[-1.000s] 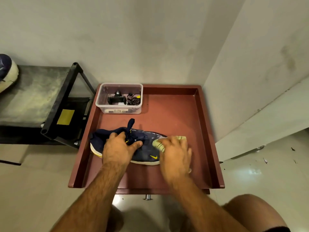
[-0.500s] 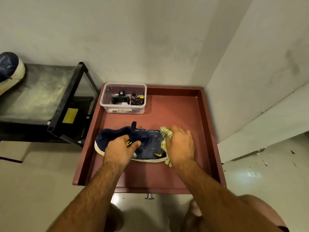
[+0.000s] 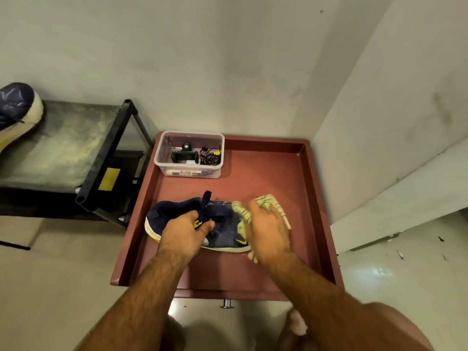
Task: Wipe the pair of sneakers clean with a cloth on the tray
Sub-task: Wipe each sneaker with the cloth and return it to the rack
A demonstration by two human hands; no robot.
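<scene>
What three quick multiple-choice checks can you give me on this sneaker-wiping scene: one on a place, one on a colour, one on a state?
1. Where does the clear plastic box sit?
A. far left corner of the tray
B. near right corner of the tray
C. on the black rack

2. What colour is the upper of the sneaker on the tray?
A. white
B. navy blue
C. red

3. What is the right hand doing?
A. resting empty on the floor
B. lifting the box
C. pressing a cloth on the sneaker's toe end

Answers:
1 A, the box stands against the tray's far wall at its left side.
2 B, the upper is dark blue with a yellow logo.
3 C, the striped cloth shows under that hand while the left hand holds the sneaker.
</scene>
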